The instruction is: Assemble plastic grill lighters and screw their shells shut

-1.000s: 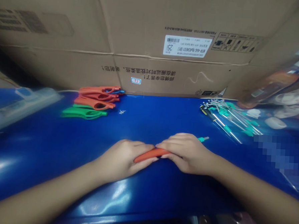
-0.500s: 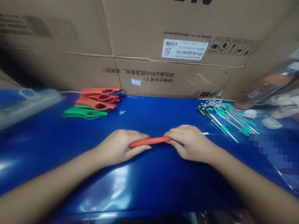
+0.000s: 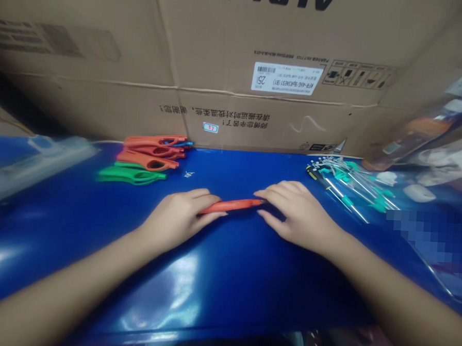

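Observation:
My left hand (image 3: 180,217) is closed around an orange plastic handle piece (image 3: 233,205), which I see edge-on above the blue table (image 3: 225,291). Its narrow end points right and shows a dark tip. Close to that tip is my right hand (image 3: 298,212), with a gap between thumb and fingers; the fingers reach the tip or lie just behind it. Similar orange pieces (image 3: 150,156) with oval holes are piled at the back left, in front of green ones (image 3: 132,174). At the back right lie several metal rods (image 3: 346,194) with teal fittings and white ends.
A large cardboard box (image 3: 222,54) walls off the back of the table. On the left is a translucent plastic container (image 3: 57,158). An orange-tinted bottle (image 3: 406,141) and a white rounded object (image 3: 419,191) are at the right. Small white bits (image 3: 189,174) lie near the pile.
My right thumb has come away from the fingers. The metal rod end that stuck out behind my right hand no longer shows. The orange handle piece has shifted slightly left and up.

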`<state>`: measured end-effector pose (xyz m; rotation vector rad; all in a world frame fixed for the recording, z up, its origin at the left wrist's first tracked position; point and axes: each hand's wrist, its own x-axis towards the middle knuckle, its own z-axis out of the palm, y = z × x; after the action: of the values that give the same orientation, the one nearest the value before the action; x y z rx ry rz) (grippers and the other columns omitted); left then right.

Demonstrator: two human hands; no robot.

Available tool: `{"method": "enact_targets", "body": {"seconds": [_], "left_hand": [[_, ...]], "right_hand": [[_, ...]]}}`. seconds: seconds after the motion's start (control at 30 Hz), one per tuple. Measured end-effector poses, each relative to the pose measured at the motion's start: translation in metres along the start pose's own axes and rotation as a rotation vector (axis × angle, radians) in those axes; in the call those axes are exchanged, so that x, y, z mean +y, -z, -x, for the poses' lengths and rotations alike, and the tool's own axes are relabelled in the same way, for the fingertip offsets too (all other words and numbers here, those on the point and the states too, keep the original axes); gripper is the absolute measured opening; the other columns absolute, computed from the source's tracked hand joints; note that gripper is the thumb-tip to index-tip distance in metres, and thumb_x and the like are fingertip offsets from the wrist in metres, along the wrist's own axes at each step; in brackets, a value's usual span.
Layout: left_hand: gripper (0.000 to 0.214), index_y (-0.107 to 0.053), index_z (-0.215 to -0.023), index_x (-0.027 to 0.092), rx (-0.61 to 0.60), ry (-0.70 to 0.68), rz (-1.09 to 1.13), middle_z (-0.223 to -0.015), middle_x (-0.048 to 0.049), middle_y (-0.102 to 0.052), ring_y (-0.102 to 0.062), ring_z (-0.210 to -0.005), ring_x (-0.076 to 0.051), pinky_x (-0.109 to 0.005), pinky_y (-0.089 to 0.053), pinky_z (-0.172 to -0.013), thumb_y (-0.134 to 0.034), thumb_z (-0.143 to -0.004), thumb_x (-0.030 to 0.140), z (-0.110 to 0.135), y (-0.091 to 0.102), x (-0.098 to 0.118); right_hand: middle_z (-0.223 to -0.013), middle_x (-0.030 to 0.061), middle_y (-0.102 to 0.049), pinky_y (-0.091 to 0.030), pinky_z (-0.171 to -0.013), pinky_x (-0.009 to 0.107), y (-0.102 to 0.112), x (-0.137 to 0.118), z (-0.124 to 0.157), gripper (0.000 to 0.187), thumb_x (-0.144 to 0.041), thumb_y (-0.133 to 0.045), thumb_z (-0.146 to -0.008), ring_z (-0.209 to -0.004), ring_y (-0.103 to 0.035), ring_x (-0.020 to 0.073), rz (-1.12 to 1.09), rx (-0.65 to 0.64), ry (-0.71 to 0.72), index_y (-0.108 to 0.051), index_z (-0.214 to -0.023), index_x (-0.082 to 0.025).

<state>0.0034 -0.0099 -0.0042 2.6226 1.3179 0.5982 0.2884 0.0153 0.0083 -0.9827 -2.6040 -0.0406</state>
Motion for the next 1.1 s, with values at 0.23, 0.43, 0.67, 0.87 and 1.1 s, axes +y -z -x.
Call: {"method": "enact_targets", "body": {"seconds": [0.23,0.43,0.67,0.87,1.1], "left_hand": [[0.035,-0.072,-0.106,0.020,0.053,0.084,0.009,-0.092,-0.0038,-0.068,-0.064,-0.078,-0.017,-0.026,-0.045,-0.071,-0.054,-0.100,0.049,-0.003,0.002,-0.006],[0.035,-0.071,-0.106,0.020,0.058,0.073,0.004,-0.092,-0.0034,-0.067,-0.063,-0.077,-0.017,-0.026,-0.044,-0.069,-0.054,-0.100,0.049,-0.002,0.002,-0.006],[0.034,-0.070,-0.110,0.022,0.048,0.061,-0.029,-0.094,-0.0035,-0.068,-0.064,-0.078,-0.017,-0.025,-0.044,-0.069,-0.053,-0.100,0.050,0.000,0.000,-0.003],[0.034,-0.072,-0.109,0.022,0.087,0.120,-0.058,-0.095,-0.0042,-0.069,-0.064,-0.077,-0.017,-0.025,-0.042,-0.067,-0.054,-0.099,0.049,-0.001,0.002,-0.004],[0.044,-0.073,-0.082,0.016,-0.142,0.367,0.474,-0.070,-0.0007,-0.063,-0.055,-0.062,-0.013,-0.022,-0.037,-0.056,-0.063,-0.089,0.059,-0.007,0.005,0.004]], "right_hand": [[-0.115,0.0112,-0.072,-0.047,-0.094,0.048,0.003,0.030,0.001,0.029,-0.020,-0.064,-0.088,-0.107,-0.063,0.0303,0.043,0.099,-0.165,-0.066,-0.117,-0.017],[-0.098,0.0072,-0.075,-0.043,-0.098,0.049,-0.001,0.037,0.000,0.012,-0.018,-0.060,-0.093,-0.095,-0.066,0.0256,0.078,0.117,-0.093,-0.070,-0.099,-0.018],[-0.114,0.0096,-0.071,-0.041,-0.104,0.047,0.002,0.021,-0.001,0.034,-0.020,-0.058,-0.095,-0.108,-0.063,0.0249,0.034,0.030,0.033,-0.062,-0.129,-0.020],[-0.108,0.0155,-0.074,-0.038,-0.106,0.060,0.003,0.034,0.002,0.027,-0.017,-0.055,-0.094,-0.105,-0.064,0.0323,0.272,0.021,-0.091,-0.069,-0.116,-0.012],[-0.095,0.0061,-0.077,-0.028,-0.114,0.060,0.010,0.032,-0.001,0.018,-0.017,-0.055,-0.097,-0.093,-0.066,0.0236,0.168,0.031,0.091,-0.073,-0.100,-0.018]]}}
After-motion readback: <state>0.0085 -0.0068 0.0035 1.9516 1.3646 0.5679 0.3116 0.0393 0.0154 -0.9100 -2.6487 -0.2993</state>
